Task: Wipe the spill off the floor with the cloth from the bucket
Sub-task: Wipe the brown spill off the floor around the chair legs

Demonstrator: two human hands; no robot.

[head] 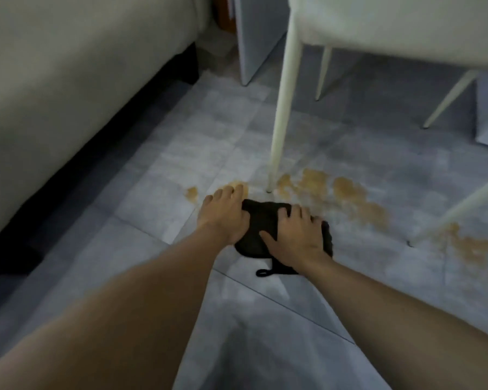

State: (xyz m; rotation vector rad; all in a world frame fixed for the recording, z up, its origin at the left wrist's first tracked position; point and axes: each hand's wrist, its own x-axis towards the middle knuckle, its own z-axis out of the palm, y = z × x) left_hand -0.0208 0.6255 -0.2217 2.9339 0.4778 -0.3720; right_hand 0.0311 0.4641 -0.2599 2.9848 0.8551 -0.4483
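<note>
A dark cloth (261,229) lies bunched on the grey tiled floor, a small loop sticking out at its near edge. My left hand (224,213) presses flat on the cloth's left side, fingertips reaching a tan patch of spill. My right hand (295,230) presses flat on its right side, fingers spread. The tan spill (347,190) spreads in blotches from just beyond the cloth toward the right edge of the view. No bucket is in view.
A white chair leg (279,122) stands on the floor just beyond the cloth, with the chair seat (406,26) above and further legs (457,209) to the right. A light sofa (68,94) runs along the left. A pale cabinet panel (251,40) stands at the back.
</note>
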